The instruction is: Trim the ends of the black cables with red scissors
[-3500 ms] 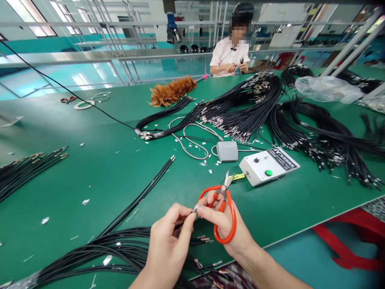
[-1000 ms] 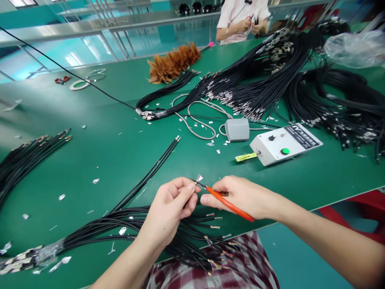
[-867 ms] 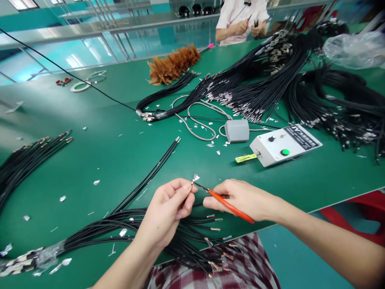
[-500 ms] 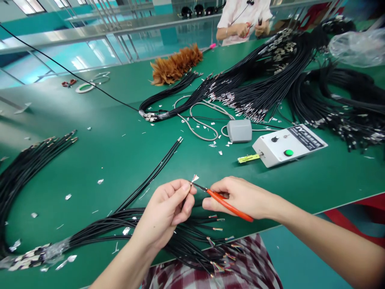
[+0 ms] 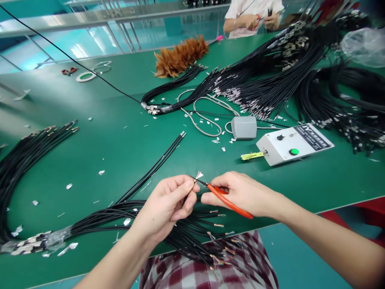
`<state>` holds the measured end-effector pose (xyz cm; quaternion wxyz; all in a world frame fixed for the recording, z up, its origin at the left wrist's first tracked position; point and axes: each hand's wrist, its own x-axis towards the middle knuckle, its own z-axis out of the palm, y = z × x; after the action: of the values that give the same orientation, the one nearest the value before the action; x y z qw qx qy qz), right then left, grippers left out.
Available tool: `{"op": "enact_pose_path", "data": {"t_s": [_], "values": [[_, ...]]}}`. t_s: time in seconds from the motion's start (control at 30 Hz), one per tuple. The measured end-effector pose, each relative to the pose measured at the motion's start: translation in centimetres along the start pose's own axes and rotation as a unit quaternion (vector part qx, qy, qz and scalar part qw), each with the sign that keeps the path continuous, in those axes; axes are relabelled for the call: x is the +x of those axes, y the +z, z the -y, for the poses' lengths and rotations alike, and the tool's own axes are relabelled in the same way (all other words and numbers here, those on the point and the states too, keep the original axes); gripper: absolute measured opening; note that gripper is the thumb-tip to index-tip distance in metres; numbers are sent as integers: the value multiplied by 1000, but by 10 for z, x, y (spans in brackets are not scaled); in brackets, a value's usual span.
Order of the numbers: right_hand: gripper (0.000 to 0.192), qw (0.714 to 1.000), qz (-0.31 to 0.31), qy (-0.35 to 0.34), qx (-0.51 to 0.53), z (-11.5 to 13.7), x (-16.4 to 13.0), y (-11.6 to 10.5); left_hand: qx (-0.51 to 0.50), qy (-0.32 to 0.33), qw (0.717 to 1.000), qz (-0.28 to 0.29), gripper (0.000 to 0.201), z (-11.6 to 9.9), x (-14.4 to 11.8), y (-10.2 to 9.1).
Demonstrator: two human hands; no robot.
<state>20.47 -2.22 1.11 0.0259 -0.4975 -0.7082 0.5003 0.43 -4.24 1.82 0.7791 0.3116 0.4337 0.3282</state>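
Between thumb and fingers, my left hand [image 5: 171,198] pinches the end of a black cable, whose frayed tip [image 5: 199,175] shows white and reddish strands. My right hand [image 5: 240,194] is closed around red-handled scissors [image 5: 230,204]. Their dark blades lie across the stripped tip, close to my left thumb. Below my hands a bundle of black cables [image 5: 192,241] spreads out over the table edge and my lap, several ends showing coloured wires. To the left, a few separate cables [image 5: 153,168] point away from me with bare ends.
A white box [image 5: 296,144] with a green button and yellow tip stands at right, beside a grey pedal [image 5: 244,127]. Large black cable piles [image 5: 264,88], a brown feather duster [image 5: 182,56] and foil scraps [image 5: 69,186] lie on the green table. Opposite is another person [image 5: 254,18].
The scissor blades have moved slightly leftward over the cable tip, nearer my left thumb. The whole view has shifted a little. Both hands keep their holds.
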Motion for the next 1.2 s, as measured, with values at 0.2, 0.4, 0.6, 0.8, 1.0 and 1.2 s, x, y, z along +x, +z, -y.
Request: {"op": "enact_pose_path", "data": {"t_s": [0.2, 0.4, 0.6, 0.8, 1.0, 1.2], "values": [[56, 1000, -2, 28, -9, -17, -7, 3, -24, 1, 1000, -3, 24, -5, -3, -3], [49, 998, 35, 9, 59, -15, -13, 3, 33, 26, 998, -44, 28, 1, 3, 7], [49, 997, 38, 20, 64, -7, -13, 0, 88, 44, 992, -79, 29, 9, 4, 12], [51, 999, 17, 24, 31, -7, -15, 0, 131, 62, 984, -104, 25, 10, 4, 16], [53, 999, 26, 38, 29, -3, -16, -2, 182, 97, 971, -125, 21, 9, 3, 21], [55, 995, 32, 79, 44, -15, -21, 3, 159, 82, 975, -134, 24, 11, 6, 17]]}}
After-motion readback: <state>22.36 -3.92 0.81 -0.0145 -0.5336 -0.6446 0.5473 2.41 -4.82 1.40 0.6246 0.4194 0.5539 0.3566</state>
